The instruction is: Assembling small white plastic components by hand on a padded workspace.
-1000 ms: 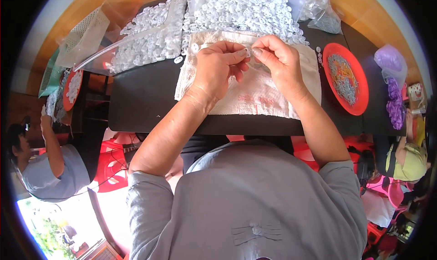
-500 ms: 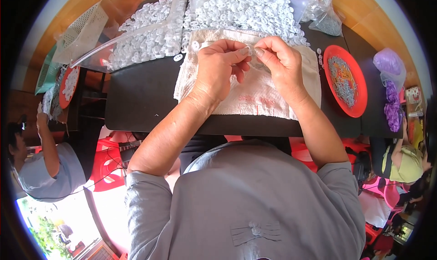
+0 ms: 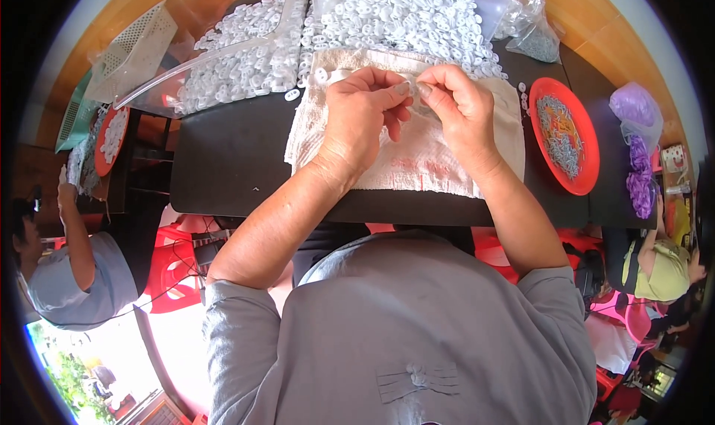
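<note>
Over a cream towel point(image 3: 417, 173) on the dark table, my left hand point(image 3: 365, 112) and my right hand point(image 3: 463, 116) meet almost fingertip to fingertip. Each has its thumb and forefinger pinched together. Whatever they hold is tiny, whitish and mostly hidden, so I cannot make it out. Just left of my left knuckles, a white oval plastic piece with two holes point(image 3: 321, 75) lies on the towel; another loose piece point(image 3: 292, 95) rests on the table beside it. Beyond my hands spreads a big heap of the same white pieces point(image 3: 395, 16).
A clear plastic bin point(image 3: 160, 75) with white pieces stands at the left. To the right, a red plate point(image 3: 590, 168) holds small metal pins point(image 3: 555, 116). Bags point(image 3: 540, 42) sit at the back right. Co-workers point(image 3: 82, 276) sit on both sides.
My hands stay over the towel with thumbs and forefingers pinched; the fingertips have shifted very slightly. The view has moved a little.
</note>
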Motion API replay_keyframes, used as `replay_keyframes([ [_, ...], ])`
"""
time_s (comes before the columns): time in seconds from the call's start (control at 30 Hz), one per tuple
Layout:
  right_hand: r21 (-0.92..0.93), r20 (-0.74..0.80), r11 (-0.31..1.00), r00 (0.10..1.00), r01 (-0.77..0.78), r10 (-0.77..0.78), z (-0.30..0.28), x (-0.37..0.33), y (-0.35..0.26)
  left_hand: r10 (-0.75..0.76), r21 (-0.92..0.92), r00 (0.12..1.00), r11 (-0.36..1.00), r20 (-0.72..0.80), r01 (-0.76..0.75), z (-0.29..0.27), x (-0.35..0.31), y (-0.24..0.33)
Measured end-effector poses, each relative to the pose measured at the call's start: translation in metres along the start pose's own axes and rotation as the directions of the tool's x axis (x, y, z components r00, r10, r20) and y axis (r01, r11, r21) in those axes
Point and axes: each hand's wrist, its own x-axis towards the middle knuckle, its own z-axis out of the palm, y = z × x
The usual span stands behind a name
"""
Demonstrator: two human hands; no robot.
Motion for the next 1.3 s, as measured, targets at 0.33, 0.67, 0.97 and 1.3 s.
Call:
replay_keyframes([
  [0.33, -0.046, 0.006, 0.997, 0.998, 0.057, -0.057, 0.011, -0.005, 0.003, 0.007, 0.052, 0.998, 0.999, -0.066, -0.003, 0.002, -0.002, -0.005],
  [0.67, 0.139, 0.055, 0.974, 0.983, -0.18, 0.174, 0.009, -0.002, 0.01, 0.01, 0.028, 0.997, 1.0, -0.075, -0.008, -0.002, 0.003, -0.003],
  [0.97, 0.172, 0.055, 0.958, 0.973, -0.229, 0.223, 0.003, -0.003, 0.009, -0.018, 0.209, 1.0, 0.978, 0.018, 0.014, -0.008, 0.006, -0.002],
  [1.3, 0.263, 0.138, 0.895, 0.932, -0.361, 0.336, 0.003, -0.002, 0.0, 0.034, 0.241, 0.999, 0.97, -0.031, -0.025, -0.002, 0.002, -0.011],
])
